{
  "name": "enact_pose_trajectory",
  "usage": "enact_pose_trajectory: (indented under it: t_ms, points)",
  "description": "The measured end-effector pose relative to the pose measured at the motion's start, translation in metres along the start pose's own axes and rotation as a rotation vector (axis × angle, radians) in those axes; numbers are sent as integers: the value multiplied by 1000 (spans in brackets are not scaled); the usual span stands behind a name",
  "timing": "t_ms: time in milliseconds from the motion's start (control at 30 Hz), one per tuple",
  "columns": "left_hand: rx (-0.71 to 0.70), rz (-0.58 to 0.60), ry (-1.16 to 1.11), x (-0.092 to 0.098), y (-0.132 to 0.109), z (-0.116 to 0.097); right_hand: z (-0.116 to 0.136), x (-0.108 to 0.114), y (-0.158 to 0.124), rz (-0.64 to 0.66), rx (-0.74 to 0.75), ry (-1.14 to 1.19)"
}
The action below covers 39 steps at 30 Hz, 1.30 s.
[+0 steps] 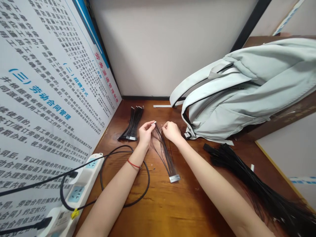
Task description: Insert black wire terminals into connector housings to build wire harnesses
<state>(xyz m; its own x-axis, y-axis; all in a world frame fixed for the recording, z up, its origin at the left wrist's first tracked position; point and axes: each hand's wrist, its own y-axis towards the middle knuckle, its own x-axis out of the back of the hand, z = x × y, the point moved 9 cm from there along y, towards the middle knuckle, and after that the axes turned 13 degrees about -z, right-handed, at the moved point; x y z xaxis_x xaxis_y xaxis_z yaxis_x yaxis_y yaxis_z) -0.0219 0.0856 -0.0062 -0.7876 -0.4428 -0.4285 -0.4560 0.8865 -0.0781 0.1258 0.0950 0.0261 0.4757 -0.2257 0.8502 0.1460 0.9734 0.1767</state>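
Note:
My left hand (146, 131) pinches a small white connector at the far end of a bundle of thin black wires (164, 151). The bundle fans down toward me and ends in a second white connector (174, 178) lying on the wooden table (168, 207). My right hand (171, 131) is closed in a pinch beside the left, on a single thin wire of the same bundle. A red string circles my left wrist.
A finished stack of black wire harnesses (133, 126) lies at the back left. A large heap of loose black wires (259, 187) sits on the right. A pale green backpack (247, 89) leans at the back right. A white power strip (74, 194) with black cables and a printed board (49, 82) stand left.

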Motion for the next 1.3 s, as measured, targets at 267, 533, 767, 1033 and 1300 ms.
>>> enact_pose_trajectory:
  t_ms: [267, 533, 767, 1033, 1300]
  points:
    - [-22, 7, 17, 0, 0, -1, -17, 22, 7, -180, -60, 338]
    - [-34, 11, 41, 0, -1, -2, -17, 4, 1, -117, -145, 963]
    - [-71, 26, 70, -3, -2, -4, -16, -7, -7, -146, -141, 1097]
    - [-79, 61, 135, -6, -5, -5, -12, -9, -9, -147, -91, 1075]
    - [-57, 74, 124, -8, -8, -5, -7, -7, -11, -148, -75, 1053]
